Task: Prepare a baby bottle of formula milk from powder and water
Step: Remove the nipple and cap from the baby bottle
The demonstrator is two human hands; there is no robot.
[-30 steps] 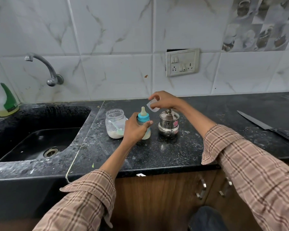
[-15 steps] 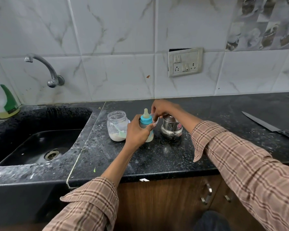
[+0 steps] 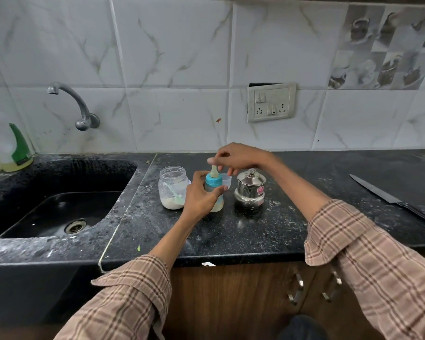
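A small baby bottle (image 3: 216, 204) with a blue collar and a pale teat stands on the black counter (image 3: 231, 236), with milky liquid in its lower part. My left hand (image 3: 199, 195) grips its body from the left. My right hand (image 3: 241, 158) reaches over from the right and pinches the tip of the teat (image 3: 213, 171). A clear cap (image 3: 226, 180) sits just behind the bottle. To the left stands an open plastic jar (image 3: 172, 190) holding white powder and a green scoop. A lidded steel pot (image 3: 250, 190) stands to the right.
A black sink (image 3: 59, 207) lies to the left under a wall tap (image 3: 71, 101), with a detergent bottle (image 3: 10, 146) at its far corner. A long knife (image 3: 375, 191) lies on the counter at the right. A switch socket (image 3: 270, 101) is on the tiled wall.
My right hand held the clear cap above the steel pot, brought it down beside the bottle, and now pinches the teat with the cap left behind the bottle. My left hand kept its hold.
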